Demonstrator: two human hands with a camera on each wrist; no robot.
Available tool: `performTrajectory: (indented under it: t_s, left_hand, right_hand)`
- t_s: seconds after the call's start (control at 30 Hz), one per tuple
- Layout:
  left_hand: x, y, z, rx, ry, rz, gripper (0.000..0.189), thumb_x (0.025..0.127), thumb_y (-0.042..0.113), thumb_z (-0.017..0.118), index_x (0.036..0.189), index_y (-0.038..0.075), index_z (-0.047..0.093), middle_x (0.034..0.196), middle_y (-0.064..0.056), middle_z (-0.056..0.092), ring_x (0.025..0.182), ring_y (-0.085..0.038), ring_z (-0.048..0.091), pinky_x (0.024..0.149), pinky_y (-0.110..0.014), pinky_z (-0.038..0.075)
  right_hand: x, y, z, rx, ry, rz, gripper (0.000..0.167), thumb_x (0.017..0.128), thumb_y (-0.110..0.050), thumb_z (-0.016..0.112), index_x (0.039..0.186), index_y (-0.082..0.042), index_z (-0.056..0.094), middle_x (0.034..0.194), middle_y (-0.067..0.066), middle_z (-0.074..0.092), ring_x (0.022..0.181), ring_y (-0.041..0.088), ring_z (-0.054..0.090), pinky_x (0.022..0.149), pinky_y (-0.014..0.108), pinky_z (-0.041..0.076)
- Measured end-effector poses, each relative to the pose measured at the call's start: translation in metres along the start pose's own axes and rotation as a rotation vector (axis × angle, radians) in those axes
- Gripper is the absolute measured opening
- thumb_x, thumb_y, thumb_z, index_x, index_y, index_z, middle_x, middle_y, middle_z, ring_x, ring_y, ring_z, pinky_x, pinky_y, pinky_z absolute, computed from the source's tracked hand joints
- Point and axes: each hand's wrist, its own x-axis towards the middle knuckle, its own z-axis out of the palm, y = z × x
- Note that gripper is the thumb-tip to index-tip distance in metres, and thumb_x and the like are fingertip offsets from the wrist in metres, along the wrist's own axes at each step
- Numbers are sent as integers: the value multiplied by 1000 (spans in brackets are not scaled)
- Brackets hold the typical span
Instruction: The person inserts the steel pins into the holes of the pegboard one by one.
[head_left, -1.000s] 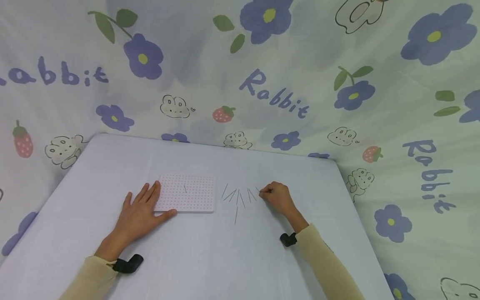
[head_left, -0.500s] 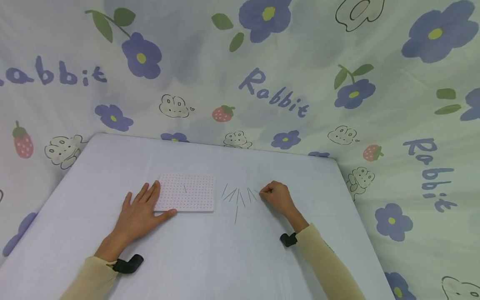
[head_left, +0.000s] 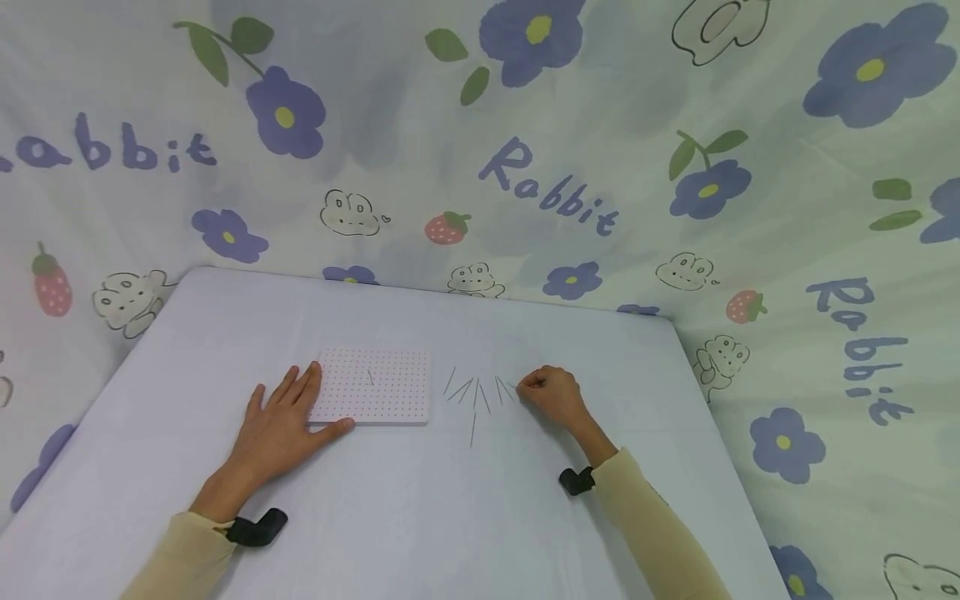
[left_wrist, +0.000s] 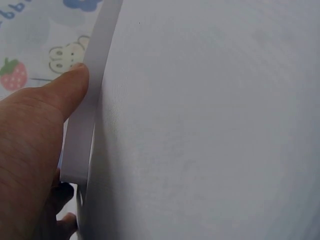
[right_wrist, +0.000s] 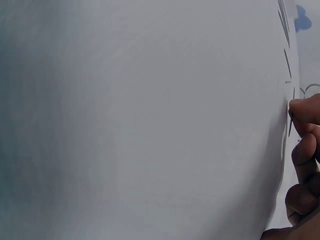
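My left hand [head_left: 273, 429] rests with spread fingers against the left end of a white board [head_left: 390, 396] covered in rows of small dots or holes. Its thumb [left_wrist: 75, 85] presses the board's near edge in the left wrist view. One thin dark needle-like rod [head_left: 370, 377] is on the board; whether it lies flat or stands in a hole I cannot tell. To the right, several similar rods [head_left: 472, 429] lie fanned out on the table. My right hand [head_left: 553, 394] pinches a thin needle-like rod [right_wrist: 290, 126] between thumb and forefinger, just above or on the tabletop.
A white cloth covers the table [head_left: 420, 517]. Behind and to both sides hangs a curtain [head_left: 405, 125] printed with flowers, rabbits and strawberries. Black camera mounts [head_left: 257, 528] sit on both wrists, below beige sleeves [head_left: 652, 517].
My right hand has shifted very slightly toward the loose rods, and the rod under its fingertips shows less in the head view. The left hand and the board have stayed put.
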Motion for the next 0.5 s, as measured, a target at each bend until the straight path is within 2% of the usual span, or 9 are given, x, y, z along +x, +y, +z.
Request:
performTrajectory:
  t_s: [0.2,0.33,0.5]
  left_hand:
    - [0,0,-1,3,-5,-1,114,87,76,56,158,-4,18,162,-25,25,150,-47,18,113,-74,2]
    - [0,0,1,8,-7,-3,114,87,76,55,159,-3,16,162,-25,25,150,-47,17,113,-74,2]
    - [0,-1,1,6,-2,-2,114,86,77,55,158,-3,17,162,-25,25,150,-47,17,113,-74,2]
  right_hand:
    - [0,-4,-2,15,1,-13,13,88,-26,75,90,-14,80,87,-2,71,80,15,62,70,33,51]
    - [3,-7,-3,56,-10,-25,14,90,-27,75,93,-15,79,90,-1,72,78,14,63,65,30,51]
    - [9,-19,-3,93,-31,-54,14,92,-30,74,96,-17,79,93,-3,72,81,15,60,66,30,49]
